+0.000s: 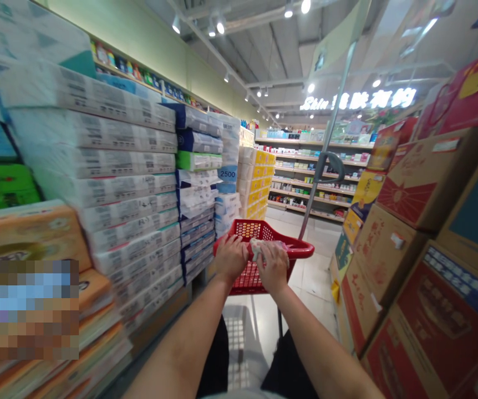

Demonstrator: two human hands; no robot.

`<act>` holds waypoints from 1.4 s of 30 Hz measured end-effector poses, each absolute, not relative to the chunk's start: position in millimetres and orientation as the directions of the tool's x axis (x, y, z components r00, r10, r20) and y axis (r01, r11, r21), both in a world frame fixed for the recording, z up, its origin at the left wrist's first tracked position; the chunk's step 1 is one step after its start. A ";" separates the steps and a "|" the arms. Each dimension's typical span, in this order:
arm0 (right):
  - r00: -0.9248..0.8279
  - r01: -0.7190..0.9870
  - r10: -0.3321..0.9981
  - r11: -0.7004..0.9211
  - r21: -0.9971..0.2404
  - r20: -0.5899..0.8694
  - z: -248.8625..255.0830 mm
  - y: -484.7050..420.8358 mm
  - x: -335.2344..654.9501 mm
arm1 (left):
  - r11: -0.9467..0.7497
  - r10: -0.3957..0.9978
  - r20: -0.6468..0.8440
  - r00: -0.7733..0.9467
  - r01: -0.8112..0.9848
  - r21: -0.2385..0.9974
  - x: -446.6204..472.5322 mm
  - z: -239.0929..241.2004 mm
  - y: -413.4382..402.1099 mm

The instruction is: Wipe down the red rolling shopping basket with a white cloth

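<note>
Both of my arms reach forward to a red plastic shopping cart [251,277] in the middle of the view. My left hand [231,258] is closed over the cart's near edge, on the left side. To the right of it, my right hand [273,266] curls over the same edge. Beneath the right hand's fingers is a crumpled whitish and pink thing [257,247], soft-looking, its kind unclear. The fingers hide most of the edge they grip. Inside the cart, the grid wall shows between my hands; its bottom is partly hidden.
Tall stacks of wrapped paper packs [131,160] line the left side. Cardboard cartons [409,177] are piled close on the right. Ahead, a slanted metal pole [326,144] with a grey loop handle stands before stocked shelves [314,166]. Pale floor tiles [309,288] run between.
</note>
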State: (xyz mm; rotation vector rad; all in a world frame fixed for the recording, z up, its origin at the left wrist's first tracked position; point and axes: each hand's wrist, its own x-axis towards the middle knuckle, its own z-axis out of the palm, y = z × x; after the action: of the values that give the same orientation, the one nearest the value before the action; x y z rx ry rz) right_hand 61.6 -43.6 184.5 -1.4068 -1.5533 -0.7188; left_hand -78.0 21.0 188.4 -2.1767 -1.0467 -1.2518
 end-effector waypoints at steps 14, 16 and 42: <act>0.099 0.980 0.476 0.107 -0.169 0.874 186.0 -41.2 69.6 | -0.645 0.387 0.881 0.272 0.762 0.048 -73.1 184.1 15.8; 0.114 0.972 0.535 0.114 -0.205 0.837 193.8 -41.6 67.8 | -0.648 0.388 0.885 0.258 0.760 0.062 -74.8 183.9 16.4; 0.040 0.944 0.481 0.269 -0.191 0.876 184.6 -44.7 73.3 | -0.643 0.404 0.870 0.281 0.764 0.053 -77.6 186.2 15.3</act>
State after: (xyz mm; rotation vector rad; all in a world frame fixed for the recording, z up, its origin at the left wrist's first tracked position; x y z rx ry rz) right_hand 73.3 -44.7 184.6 -1.3529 -1.5873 -0.6108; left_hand -77.6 15.3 186.2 -2.1806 -1.0552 -1.3116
